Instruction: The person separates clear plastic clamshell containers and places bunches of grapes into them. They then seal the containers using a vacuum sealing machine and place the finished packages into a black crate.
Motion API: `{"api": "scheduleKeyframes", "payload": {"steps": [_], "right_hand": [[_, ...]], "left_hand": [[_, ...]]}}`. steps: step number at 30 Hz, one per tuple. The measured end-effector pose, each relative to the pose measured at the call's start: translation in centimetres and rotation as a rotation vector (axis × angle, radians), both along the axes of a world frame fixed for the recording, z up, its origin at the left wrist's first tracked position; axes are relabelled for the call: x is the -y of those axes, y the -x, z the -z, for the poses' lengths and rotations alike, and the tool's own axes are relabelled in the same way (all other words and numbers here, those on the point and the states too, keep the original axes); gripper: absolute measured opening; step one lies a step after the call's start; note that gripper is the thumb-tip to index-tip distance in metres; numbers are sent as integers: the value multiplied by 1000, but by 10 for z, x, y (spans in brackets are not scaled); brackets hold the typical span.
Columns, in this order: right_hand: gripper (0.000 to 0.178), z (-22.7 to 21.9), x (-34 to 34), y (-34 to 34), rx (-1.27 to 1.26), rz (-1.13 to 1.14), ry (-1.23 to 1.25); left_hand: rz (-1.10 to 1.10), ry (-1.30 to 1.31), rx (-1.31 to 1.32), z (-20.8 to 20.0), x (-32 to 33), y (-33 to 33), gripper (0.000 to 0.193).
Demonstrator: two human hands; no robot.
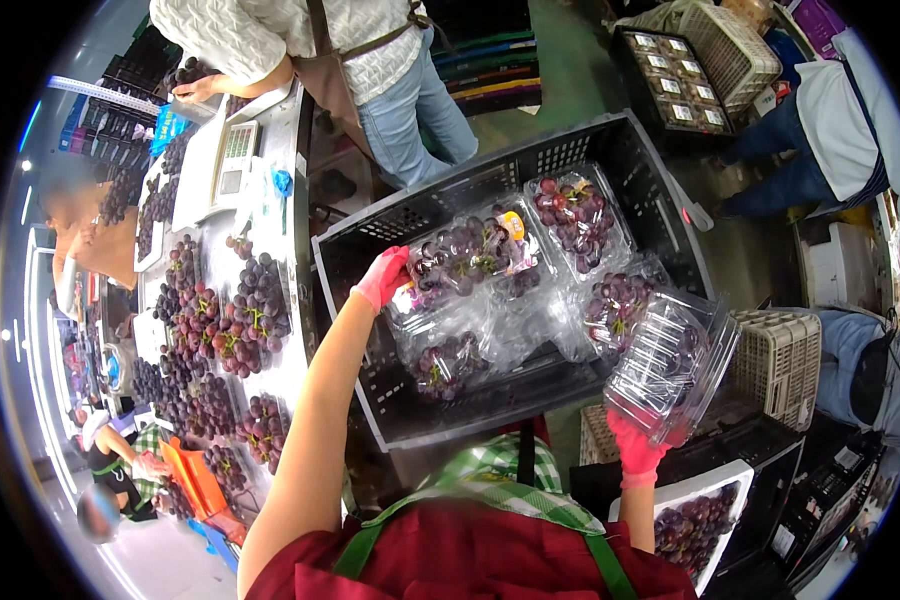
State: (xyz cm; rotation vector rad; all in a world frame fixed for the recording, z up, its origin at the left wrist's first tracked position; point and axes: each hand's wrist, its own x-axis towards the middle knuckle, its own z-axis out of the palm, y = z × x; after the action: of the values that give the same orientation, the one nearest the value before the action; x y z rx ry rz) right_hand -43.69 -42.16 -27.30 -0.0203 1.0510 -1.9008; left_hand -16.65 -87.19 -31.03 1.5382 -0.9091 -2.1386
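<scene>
My left hand (382, 278), in a pink glove, has its fingers closed on the left end of a clear plastic box of grapes (465, 258) with a yellow-orange label. That box lies inside a large black crate (530, 158). My right hand (638, 448), also gloved in pink, grips the near end of a clear plastic clamshell (670, 355), tilted over the crate's right front corner. Glare hides what is in the clamshell. Other clear packs of red grapes (578, 215) lie in the crate, with clear plastic (530, 325) among them.
Loose grape bunches (220, 320) cover a table at left, beside a scale (235, 165). A person in an apron (370, 70) stands beyond the crate. Beige crates (778, 365) and a white foam box of grapes (695, 525) are at right. A black crate of packed boxes (675, 80) sits far right.
</scene>
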Motion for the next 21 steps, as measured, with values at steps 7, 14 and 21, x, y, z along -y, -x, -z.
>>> {"api": "scheduleKeyframes", "payload": {"steps": [7, 14, 21], "right_hand": [[68, -28, 20, 1, 176, 97, 117], [55, -56, 33, 8, 190, -7, 35], [62, -89, 126, 19, -113, -353, 0]], "left_hand": [[-154, 181, -32, -68, -44, 35, 14], [-174, 511, 109, -106, -67, 1, 16], [-606, 592, 164, -213, -146, -143, 17]]}}
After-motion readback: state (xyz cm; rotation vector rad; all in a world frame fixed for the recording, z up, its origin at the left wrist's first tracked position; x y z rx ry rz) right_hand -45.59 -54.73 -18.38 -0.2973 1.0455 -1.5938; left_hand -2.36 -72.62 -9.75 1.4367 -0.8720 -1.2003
